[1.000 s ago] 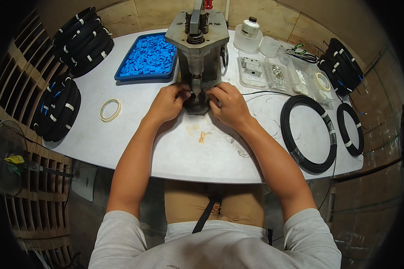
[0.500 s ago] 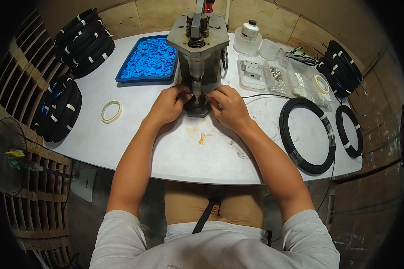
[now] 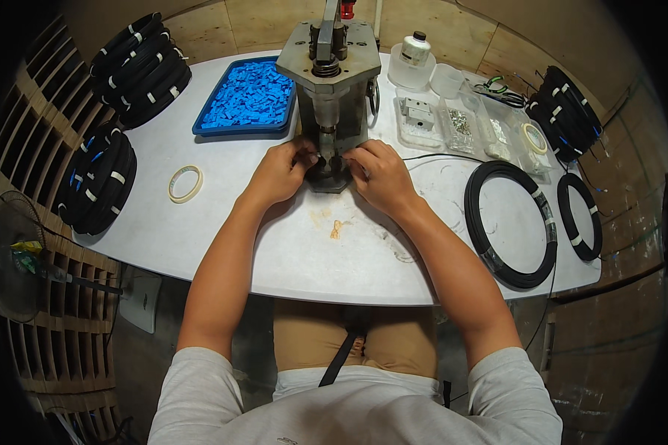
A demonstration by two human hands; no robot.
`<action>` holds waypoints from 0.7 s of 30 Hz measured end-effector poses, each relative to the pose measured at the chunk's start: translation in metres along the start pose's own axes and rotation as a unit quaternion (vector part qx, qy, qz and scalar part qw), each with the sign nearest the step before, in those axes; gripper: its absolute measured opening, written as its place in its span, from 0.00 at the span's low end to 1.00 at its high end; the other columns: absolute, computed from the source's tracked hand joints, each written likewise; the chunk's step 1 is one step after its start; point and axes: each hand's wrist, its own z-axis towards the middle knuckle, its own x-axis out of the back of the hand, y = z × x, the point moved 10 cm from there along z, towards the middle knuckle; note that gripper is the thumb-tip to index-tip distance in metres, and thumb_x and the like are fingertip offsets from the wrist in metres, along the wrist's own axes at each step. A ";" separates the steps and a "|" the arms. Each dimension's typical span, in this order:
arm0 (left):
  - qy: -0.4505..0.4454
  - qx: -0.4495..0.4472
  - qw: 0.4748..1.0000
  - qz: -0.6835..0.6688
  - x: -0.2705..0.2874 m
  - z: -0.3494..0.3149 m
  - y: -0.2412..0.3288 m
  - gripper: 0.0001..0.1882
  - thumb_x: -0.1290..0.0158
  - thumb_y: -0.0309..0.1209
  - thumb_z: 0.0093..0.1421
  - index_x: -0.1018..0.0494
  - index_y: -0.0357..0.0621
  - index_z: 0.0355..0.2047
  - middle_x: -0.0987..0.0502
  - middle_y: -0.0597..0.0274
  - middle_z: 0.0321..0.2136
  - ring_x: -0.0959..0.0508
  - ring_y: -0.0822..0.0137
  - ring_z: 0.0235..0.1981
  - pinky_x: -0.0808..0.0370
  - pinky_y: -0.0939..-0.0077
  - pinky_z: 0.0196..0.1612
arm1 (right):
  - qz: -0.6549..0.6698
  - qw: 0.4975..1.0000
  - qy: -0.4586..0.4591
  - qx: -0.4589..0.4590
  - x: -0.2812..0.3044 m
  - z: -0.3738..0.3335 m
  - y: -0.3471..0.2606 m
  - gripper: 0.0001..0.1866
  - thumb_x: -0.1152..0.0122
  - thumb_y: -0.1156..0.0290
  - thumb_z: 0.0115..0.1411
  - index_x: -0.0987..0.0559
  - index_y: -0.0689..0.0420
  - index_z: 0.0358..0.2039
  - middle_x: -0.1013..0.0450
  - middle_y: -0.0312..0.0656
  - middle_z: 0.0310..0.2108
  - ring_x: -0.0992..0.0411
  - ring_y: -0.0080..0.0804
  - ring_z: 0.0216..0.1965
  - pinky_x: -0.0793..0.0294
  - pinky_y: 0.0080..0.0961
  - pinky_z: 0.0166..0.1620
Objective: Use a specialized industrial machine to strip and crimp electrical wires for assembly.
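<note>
A grey metal hand press (image 3: 326,89) with an upright ram stands at the middle of the table. My left hand (image 3: 280,175) is closed in a pinch at the left side of the press's lower die; whatever its fingertips hold is too small to make out. On the opposite side of the die, my right hand (image 3: 385,176) pinches at the same height. A thin black cable (image 3: 439,156) runs out from behind that hand toward the large black cable coil (image 3: 473,222) on the right, and its end seems to lie in the fingers.
A blue tray (image 3: 200,132) of small blue pieces is left of the press. Tape (image 3: 185,184) lies nearer me. Black cable coils (image 3: 100,178) stack at the left, more (image 3: 564,115) at the right. Clear boxes (image 3: 460,127) of small parts and a white bottle (image 3: 415,50) stand back right.
</note>
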 end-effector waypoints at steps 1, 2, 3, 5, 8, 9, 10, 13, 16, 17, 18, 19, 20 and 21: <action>-0.005 0.005 1.000 -0.008 -0.001 0.001 -0.004 0.08 0.45 0.25 0.67 0.21 0.35 0.44 0.16 0.46 0.36 0.16 0.51 0.39 0.22 0.63 0.48 | 0.001 1.000 0.000 0.000 0.000 0.001 0.000 0.11 0.33 0.80 0.52 0.16 0.56 0.37 0.22 0.42 0.36 0.23 0.45 0.40 0.23 0.39 0.46; -0.011 0.010 1.000 -0.015 -0.002 0.001 -0.007 0.08 0.45 0.25 0.67 0.21 0.35 0.44 0.16 0.45 0.36 0.16 0.51 0.39 0.22 0.63 0.48 | 0.003 1.000 -0.002 0.001 0.000 0.002 0.001 0.11 0.33 0.80 0.52 0.15 0.56 0.37 0.22 0.42 0.36 0.23 0.45 0.40 0.23 0.39 0.46; -0.012 0.010 1.000 -0.016 -0.002 0.001 -0.006 0.08 0.45 0.25 0.67 0.21 0.35 0.44 0.16 0.45 0.36 0.16 0.51 0.39 0.22 0.63 0.48 | 0.005 1.000 -0.004 0.002 0.000 0.003 0.001 0.11 0.33 0.80 0.52 0.15 0.56 0.38 0.22 0.42 0.37 0.23 0.45 0.40 0.23 0.39 0.47; 0.010 -0.007 1.000 -0.012 0.003 -0.002 0.001 0.08 0.44 0.25 0.67 0.21 0.35 0.43 0.16 0.45 0.36 0.16 0.51 0.39 0.22 0.63 0.47 | 0.003 1.000 -0.006 0.003 0.000 0.000 0.000 0.12 0.33 0.80 0.52 0.14 0.56 0.38 0.22 0.41 0.37 0.23 0.44 0.41 0.23 0.38 0.47; 0.003 -0.004 1.000 -0.025 -0.001 0.000 -0.011 0.08 0.44 0.25 0.67 0.21 0.35 0.43 0.16 0.45 0.36 0.16 0.51 0.39 0.22 0.63 0.48 | 0.003 1.000 -0.009 0.004 -0.002 0.000 0.001 0.13 0.33 0.80 0.52 0.14 0.56 0.39 0.22 0.41 0.38 0.23 0.44 0.41 0.23 0.38 0.48; 0.002 -0.004 1.000 -0.025 -0.001 0.000 -0.007 0.08 0.44 0.25 0.67 0.21 0.35 0.43 0.16 0.45 0.36 0.16 0.51 0.39 0.22 0.63 0.48 | 0.004 1.000 -0.017 -0.005 -0.002 -0.002 0.002 0.13 0.33 0.80 0.52 0.14 0.56 0.39 0.21 0.41 0.38 0.23 0.43 0.42 0.23 0.37 0.48; 0.001 -0.004 1.000 -0.014 0.000 0.000 -0.003 0.08 0.44 0.26 0.67 0.21 0.35 0.43 0.15 0.45 0.36 0.16 0.51 0.39 0.22 0.63 0.48 | 0.004 1.000 -0.017 -0.006 -0.002 -0.002 0.003 0.13 0.33 0.80 0.52 0.14 0.56 0.39 0.21 0.41 0.38 0.23 0.43 0.42 0.23 0.37 0.48; 0.001 -0.002 1.000 -0.011 0.000 -0.001 -0.001 0.08 0.44 0.26 0.67 0.21 0.35 0.44 0.15 0.45 0.37 0.16 0.51 0.39 0.22 0.63 0.47 | -0.003 1.000 -0.011 0.009 -0.001 -0.001 0.002 0.13 0.33 0.80 0.52 0.13 0.56 0.39 0.21 0.40 0.38 0.23 0.43 0.42 0.23 0.37 0.48; 0.001 -0.001 1.000 -0.007 0.001 -0.002 0.001 0.08 0.44 0.26 0.67 0.21 0.35 0.44 0.15 0.44 0.37 0.16 0.50 0.39 0.22 0.62 0.47 | -0.002 1.000 -0.010 0.004 -0.002 -0.001 0.003 0.13 0.33 0.80 0.52 0.13 0.56 0.39 0.21 0.40 0.38 0.23 0.43 0.41 0.23 0.37 0.48; -0.003 0.000 1.000 0.006 0.001 -0.001 0.001 0.08 0.44 0.26 0.67 0.21 0.35 0.44 0.15 0.44 0.37 0.16 0.50 0.38 0.22 0.62 0.47 | -0.003 1.000 -0.016 0.000 -0.003 -0.001 0.003 0.13 0.33 0.80 0.52 0.13 0.56 0.39 0.21 0.40 0.38 0.23 0.43 0.41 0.23 0.37 0.48; -0.002 0.000 1.000 0.006 0.001 -0.001 0.000 0.08 0.44 0.26 0.67 0.21 0.35 0.44 0.15 0.44 0.37 0.16 0.50 0.38 0.22 0.62 0.47 | -0.004 1.000 -0.022 -0.004 -0.003 -0.002 0.003 0.13 0.33 0.80 0.52 0.13 0.56 0.39 0.21 0.40 0.38 0.23 0.43 0.41 0.23 0.37 0.48; -0.007 0.005 1.000 0.001 0.000 -0.001 -0.001 0.08 0.45 0.26 0.67 0.21 0.35 0.44 0.15 0.44 0.37 0.16 0.50 0.39 0.22 0.62 0.47 | -0.004 1.000 -0.022 -0.004 -0.003 -0.001 0.004 0.13 0.33 0.80 0.52 0.13 0.56 0.39 0.21 0.40 0.38 0.23 0.43 0.41 0.23 0.37 0.48; -0.012 0.011 1.000 -0.004 -0.002 0.000 -0.003 0.08 0.45 0.25 0.67 0.21 0.35 0.44 0.15 0.44 0.37 0.16 0.50 0.39 0.22 0.62 0.47 | -0.003 1.000 -0.021 -0.004 -0.003 -0.001 0.004 0.13 0.33 0.80 0.52 0.13 0.56 0.39 0.21 0.40 0.38 0.23 0.43 0.41 0.23 0.37 0.48; -0.013 0.012 1.000 -0.005 -0.002 -0.001 -0.004 0.08 0.45 0.25 0.67 0.21 0.35 0.44 0.15 0.44 0.37 0.16 0.50 0.39 0.22 0.62 0.47 | -0.002 1.000 -0.022 -0.005 -0.002 -0.001 0.003 0.13 0.33 0.80 0.52 0.13 0.55 0.39 0.21 0.40 0.38 0.23 0.43 0.41 0.23 0.37 0.48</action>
